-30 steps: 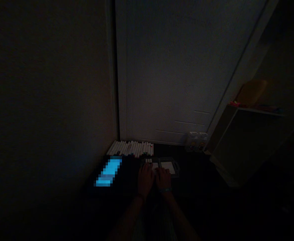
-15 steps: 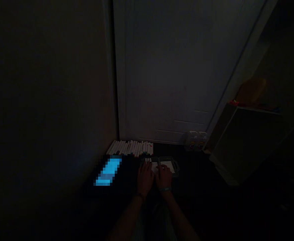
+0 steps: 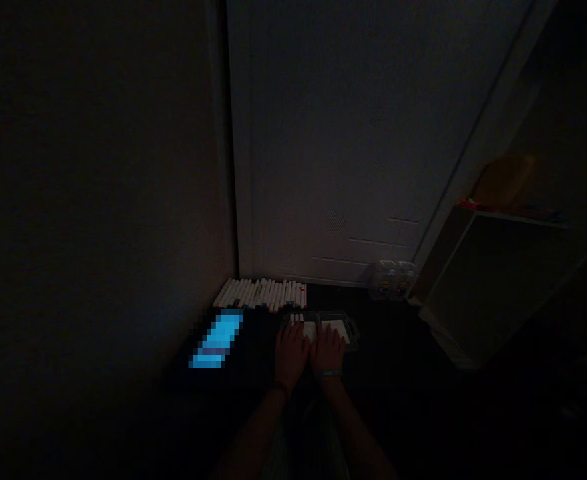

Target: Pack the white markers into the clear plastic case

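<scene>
An opened clear plastic case (image 3: 352,342) lies on the dark table in front of me, with a handle-like loop at its right side. White sheets or inserts (image 3: 337,327) show in it, and a few small white pieces (image 3: 297,319) stand at its upper left. My left hand (image 3: 292,347) rests over the case's left half, palm down with fingers stretched out. Over the right half lies my right hand (image 3: 327,347), also flat with its fingers spread. Nothing shows in either hand. Both cover the near edge of the case, and the dim light hides fine detail.
A row of white markers (image 3: 261,295) lies at the back left. In front of it glows a blurred blue screen (image 3: 218,339). Two clear packages (image 3: 393,280) stand at the back right by the wall. A dark cabinet (image 3: 493,280) rises at the right.
The fingers of my right hand have straightened and spread over the white sheet; before, they were more bent. My left hand has barely moved.
</scene>
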### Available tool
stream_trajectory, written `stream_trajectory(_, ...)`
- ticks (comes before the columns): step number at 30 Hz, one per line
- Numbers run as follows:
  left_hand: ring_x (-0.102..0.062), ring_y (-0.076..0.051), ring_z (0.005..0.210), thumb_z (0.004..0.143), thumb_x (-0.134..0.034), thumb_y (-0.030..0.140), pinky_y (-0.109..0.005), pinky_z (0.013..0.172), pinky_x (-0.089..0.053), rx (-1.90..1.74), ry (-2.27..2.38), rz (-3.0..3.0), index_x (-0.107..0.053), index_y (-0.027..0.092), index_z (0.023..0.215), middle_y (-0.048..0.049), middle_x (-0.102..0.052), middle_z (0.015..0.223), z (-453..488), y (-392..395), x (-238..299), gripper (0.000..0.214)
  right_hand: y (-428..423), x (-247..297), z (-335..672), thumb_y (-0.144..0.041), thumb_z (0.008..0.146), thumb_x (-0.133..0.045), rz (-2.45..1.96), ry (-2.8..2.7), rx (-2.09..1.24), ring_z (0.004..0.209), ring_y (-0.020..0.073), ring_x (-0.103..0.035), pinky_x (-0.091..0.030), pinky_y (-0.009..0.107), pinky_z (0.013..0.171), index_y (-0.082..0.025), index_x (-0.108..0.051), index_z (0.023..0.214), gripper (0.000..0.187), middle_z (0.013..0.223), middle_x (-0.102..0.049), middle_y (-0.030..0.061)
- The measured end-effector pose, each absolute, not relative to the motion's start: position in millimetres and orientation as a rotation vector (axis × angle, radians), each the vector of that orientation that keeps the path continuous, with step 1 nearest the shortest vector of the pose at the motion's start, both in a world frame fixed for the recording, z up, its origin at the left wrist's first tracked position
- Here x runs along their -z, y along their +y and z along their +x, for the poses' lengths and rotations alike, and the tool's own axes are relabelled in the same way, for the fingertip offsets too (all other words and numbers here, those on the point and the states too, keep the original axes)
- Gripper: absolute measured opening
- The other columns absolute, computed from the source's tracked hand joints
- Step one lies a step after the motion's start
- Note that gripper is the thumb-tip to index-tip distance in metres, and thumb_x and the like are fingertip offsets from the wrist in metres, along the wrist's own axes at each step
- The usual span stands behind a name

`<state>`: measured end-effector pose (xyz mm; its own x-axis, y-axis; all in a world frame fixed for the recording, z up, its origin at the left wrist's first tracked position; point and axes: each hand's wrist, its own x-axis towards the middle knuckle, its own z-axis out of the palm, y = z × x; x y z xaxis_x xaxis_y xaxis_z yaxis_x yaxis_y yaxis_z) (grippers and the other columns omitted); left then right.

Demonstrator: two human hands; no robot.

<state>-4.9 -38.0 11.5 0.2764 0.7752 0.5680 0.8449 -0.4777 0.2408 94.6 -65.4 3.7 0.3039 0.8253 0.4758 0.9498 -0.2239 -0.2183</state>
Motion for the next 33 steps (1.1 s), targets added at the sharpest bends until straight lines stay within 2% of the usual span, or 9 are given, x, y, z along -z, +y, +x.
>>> stream_trajectory(3,-0.032,-0.023,0.128,0.087,-0.034,0.026,-0.045,0.106,-0.022,0.981,-1.524,-2.418,-0.048,0.019,0.124,-0.0058,-0.050,0.130,-4.9,-40.1,-16.0,0.040,-65.8,-4.9,94.0,-0.027,0.084,-0.042,-2.111,-1.574,0.348,0.124,0.0314,-0.034,-0.016,0.053,0.098,-0.021,-0.038,0.134,0.051,0.135,-0.040,0.0150)
stream_trajectory(9,-0.024,-0.023,0.133,0.086,-0.033,0.023,-0.045,0.107,-0.020,0.984,-1.551,-2.374,-0.042,0.020,0.129,-0.0044,-0.037,0.141,-3.5,-40.7,-17.8,0.044,-65.7,-3.7,94.0,-0.024,0.084,-0.041,-2.108,-1.571,0.334,0.125,0.0306,-0.033,-0.016,0.053,0.098,-0.021,-0.037,0.135,0.051,0.136,-0.039,0.0148)
stream_trajectory(14,-0.030,-0.023,0.129,0.086,-0.033,0.023,-0.046,0.106,-0.021,0.945,-1.574,-2.390,-0.047,0.019,0.126,-0.0058,-0.045,0.135,-4.0,-38.6,-12.3,0.042,-64.9,-1.4,95.5,-0.026,0.086,-0.040,-2.086,-1.558,0.373,0.123,0.0294,-0.035,-0.015,0.051,0.099,-0.021,-0.039,0.133,0.047,0.135,-0.041,0.0142)
stream_trajectory(18,-0.032,-0.024,0.128,0.085,-0.036,0.026,-0.046,0.105,-0.021,0.955,-1.572,-2.387,-0.044,0.021,0.128,-0.0055,-0.045,0.135,-4.8,-39.1,-12.1,0.043,-65.4,-3.0,97.5,-0.027,0.088,-0.038,-2.043,-1.537,0.379,0.121,0.0281,-0.036,-0.018,0.048,0.098,-0.021,-0.044,0.130,0.042,0.134,-0.041,0.0134)
stream_trajectory(24,-0.031,-0.024,0.129,0.084,-0.039,0.025,-0.047,0.105,-0.022,0.958,-1.566,-2.408,-0.050,0.026,0.122,-0.0035,-0.045,0.135,-5.4,-39.9,-13.5,0.039,-68.4,-5.0,100.5,-0.025,0.088,-0.039,-1.980,-1.472,0.348,0.114,0.0258,-0.042,-0.025,0.043,0.095,-0.022,-0.055,0.118,0.033,0.130,-0.045,0.0109)
stream_trajectory(28,-0.032,-0.025,0.128,0.084,-0.040,0.025,-0.047,0.104,-0.023,0.950,-1.579,-2.413,-0.050,0.025,0.122,-0.0042,-0.045,0.135,-5.4,-39.3,-12.3,0.039,-62.6,-6.2,109.3,-0.026,0.086,-0.043,-1.923,-1.409,0.301,0.112,0.0249,-0.043,-0.027,0.041,0.093,-0.022,-0.060,0.107,0.027,0.124,-0.050,0.0085)
stream_trajectory(33,-0.030,-0.025,0.129,0.084,-0.040,0.024,-0.047,0.105,-0.023,0.965,-1.603,-2.395,-0.051,0.025,0.122,-0.0036,-0.043,0.137,-4.7,-42.3,-15.6,0.039,-38.4,-37.7,135.4,-0.030,0.085,-0.046,-1.876,-1.514,0.087,0.100,0.0190,-0.052,-0.035,0.029,0.087,-0.019,-0.061,0.104,0.026,0.105,-0.061,0.0069)
